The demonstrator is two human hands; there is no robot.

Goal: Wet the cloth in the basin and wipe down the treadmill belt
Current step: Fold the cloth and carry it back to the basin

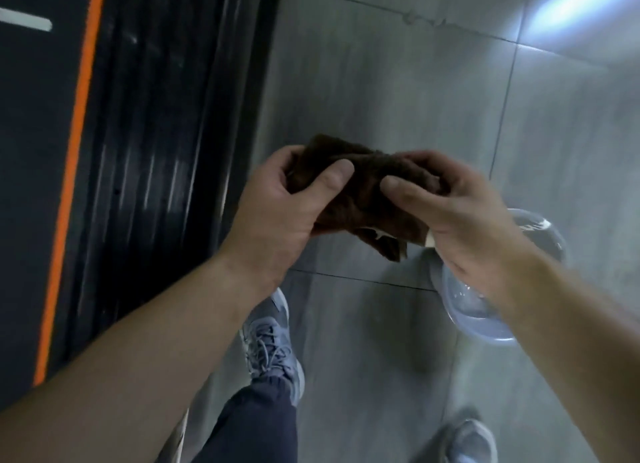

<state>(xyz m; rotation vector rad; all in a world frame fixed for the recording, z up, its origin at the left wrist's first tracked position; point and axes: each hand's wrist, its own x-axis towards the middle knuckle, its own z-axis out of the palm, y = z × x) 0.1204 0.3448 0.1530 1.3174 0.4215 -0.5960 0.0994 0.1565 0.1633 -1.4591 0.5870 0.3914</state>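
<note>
A dark brown cloth [360,199] is bunched between both hands at the middle of the view, above the floor. My left hand [287,203] grips its left end, thumb on top. My right hand [450,203] grips its right end, thumb pressed on the fabric. A clear plastic basin [485,317] with water stands on the floor below my right hand and wrist, partly hidden by them. The treadmill runs along the left side: a dark belt [31,151] with an orange stripe and a glossy black ribbed side rail [166,151].
Grey floor tiles [381,81] fill the right side, with a bright light reflection at the top right. My two feet in grey-blue sneakers [273,345] stand on the tiles, one beside the treadmill rail, one at the bottom right.
</note>
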